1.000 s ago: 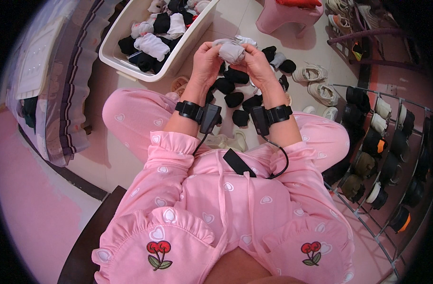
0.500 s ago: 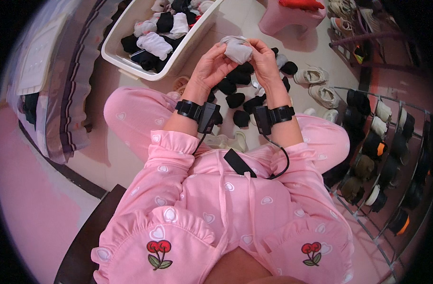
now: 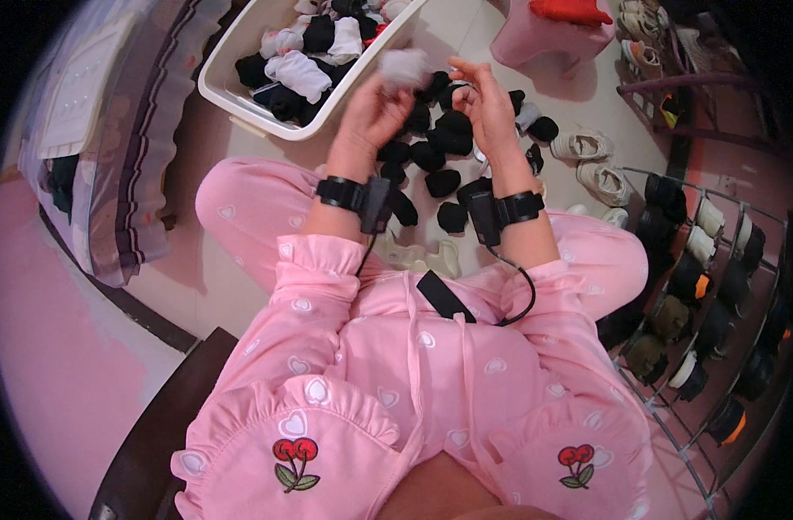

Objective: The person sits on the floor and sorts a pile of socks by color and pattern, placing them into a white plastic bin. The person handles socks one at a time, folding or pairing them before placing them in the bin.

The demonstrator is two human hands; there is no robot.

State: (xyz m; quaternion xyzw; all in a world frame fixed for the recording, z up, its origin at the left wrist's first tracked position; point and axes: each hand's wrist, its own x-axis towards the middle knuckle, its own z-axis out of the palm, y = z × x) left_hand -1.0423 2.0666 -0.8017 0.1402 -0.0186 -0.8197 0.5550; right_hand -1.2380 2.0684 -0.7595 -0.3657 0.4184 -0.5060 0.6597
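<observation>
A balled light grey sock (image 3: 405, 69), smeared by motion, sits at the fingertips of my left hand (image 3: 376, 114), which is closed on it. To its right, my right hand (image 3: 486, 108) is apart from the sock, fingers spread and curved with nothing in them. Below and between both hands, several rolled black socks (image 3: 453, 132) lie on the floor in a loose pile. A grey rolled sock (image 3: 528, 114) rests among them on the right. Beyond my left hand is a white plastic tub (image 3: 301, 132) with loose white, black and grey socks (image 3: 298, 76) in it.
A pink stool (image 3: 548, 43) with a red cloth (image 3: 571, 11) on it stands at the far right. Pale shoes (image 3: 603, 180) sit near a metal rack (image 3: 684, 347) of footwear on the right. A fabric-draped piece of furniture (image 3: 132, 165) stands on the left.
My right hand has let go of the grey sock and opened. My left hand has drawn the sock left and slightly up, toward the tub. The whole view has shifted slightly.
</observation>
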